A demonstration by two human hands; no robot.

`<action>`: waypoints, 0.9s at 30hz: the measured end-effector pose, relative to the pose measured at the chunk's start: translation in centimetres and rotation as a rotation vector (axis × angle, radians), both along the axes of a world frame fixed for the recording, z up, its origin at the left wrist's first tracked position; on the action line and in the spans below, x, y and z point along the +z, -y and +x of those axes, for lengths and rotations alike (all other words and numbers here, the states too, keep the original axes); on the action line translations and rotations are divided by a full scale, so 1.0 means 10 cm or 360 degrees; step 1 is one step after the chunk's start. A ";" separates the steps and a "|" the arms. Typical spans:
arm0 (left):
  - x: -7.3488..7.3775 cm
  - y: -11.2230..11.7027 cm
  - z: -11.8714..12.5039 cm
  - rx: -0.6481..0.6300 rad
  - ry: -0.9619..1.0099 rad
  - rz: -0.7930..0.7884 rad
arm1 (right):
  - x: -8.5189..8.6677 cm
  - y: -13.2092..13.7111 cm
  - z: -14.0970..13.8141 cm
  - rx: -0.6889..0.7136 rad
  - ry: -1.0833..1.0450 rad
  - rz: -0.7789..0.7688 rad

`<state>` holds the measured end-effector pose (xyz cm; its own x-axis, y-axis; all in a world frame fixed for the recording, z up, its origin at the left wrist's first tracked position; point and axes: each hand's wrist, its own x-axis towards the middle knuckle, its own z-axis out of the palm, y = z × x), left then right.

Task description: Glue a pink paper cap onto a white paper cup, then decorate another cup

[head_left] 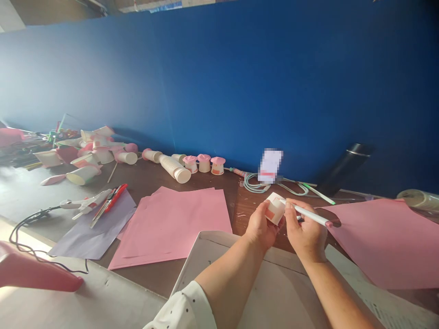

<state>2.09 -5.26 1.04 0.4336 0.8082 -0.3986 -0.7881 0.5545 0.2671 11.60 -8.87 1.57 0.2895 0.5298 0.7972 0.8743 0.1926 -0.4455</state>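
My left hand (261, 227) is closed around a small white paper cup (275, 208) with a red-orange patch on its side, held on its side just above the brown table (192, 182). My right hand (305, 228) grips a white marker pen (307, 213) with a pink end, its tip resting against the cup's top edge. Both hands hover over the far edge of a white cardboard sheet (219, 256) that lies in front of me.
Pink paper sheets (174, 224) lie left of the hands, another pink sheet (384, 242) on the right. Red scissors (109, 203) and a glue gun (85, 202) rest on lilac paper. Paper cups, some with pink tops (204, 163), line the blue wall. A black flask (345, 169) leans at right.
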 end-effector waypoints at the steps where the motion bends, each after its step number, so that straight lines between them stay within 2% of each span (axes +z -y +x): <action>1: 0.00 0.00 0.00 0.0001 -0.0002 0.0000 | 0.00 0.00 0.00 0.0004 0.0006 0.0009; 27: 0.02 0.00 0.00 0.0013 -0.0014 -0.0017 | -0.02 -0.01 0.02 0.0031 0.0014 0.0043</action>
<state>2.05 -5.29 1.20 0.4232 0.8074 -0.4110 -0.7905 0.5507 0.2681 11.80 -8.73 1.34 0.2725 0.5135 0.8137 0.8741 0.2212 -0.4324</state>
